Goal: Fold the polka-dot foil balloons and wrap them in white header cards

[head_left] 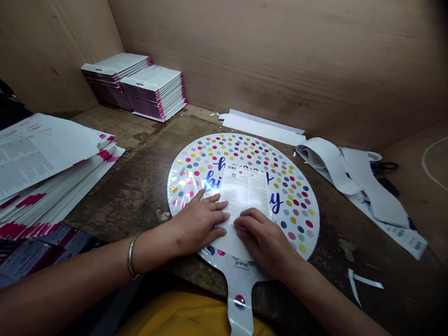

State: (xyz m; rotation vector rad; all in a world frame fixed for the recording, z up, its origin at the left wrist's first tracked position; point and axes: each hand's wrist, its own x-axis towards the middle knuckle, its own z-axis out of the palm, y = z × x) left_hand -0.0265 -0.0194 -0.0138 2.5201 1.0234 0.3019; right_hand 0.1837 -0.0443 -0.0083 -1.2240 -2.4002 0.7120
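Observation:
A flat round foil balloon (297, 186) with coloured dots, blue lettering and a tail marked "prima" lies on the table in front of me. On top of it rests a white printed card (241, 196) with a barcode, glare across its middle. My left hand (199, 219) is open, fingers spread and laid flat over the card's left edge and the balloon. Against the lower part of the card, the fingers of my right hand (262, 235) are curled together in a pinch. Whatever they hold, if anything, is too small to make out.
Stacked white and pink cards (154, 88) stand in the back left corner. A larger card pile (52, 163) leans at the left. White paper strips (262, 126) lie behind the balloon. A label roll (350, 168) curls at right, with cut scraps (364, 280) nearer. Wooden panels enclose the table.

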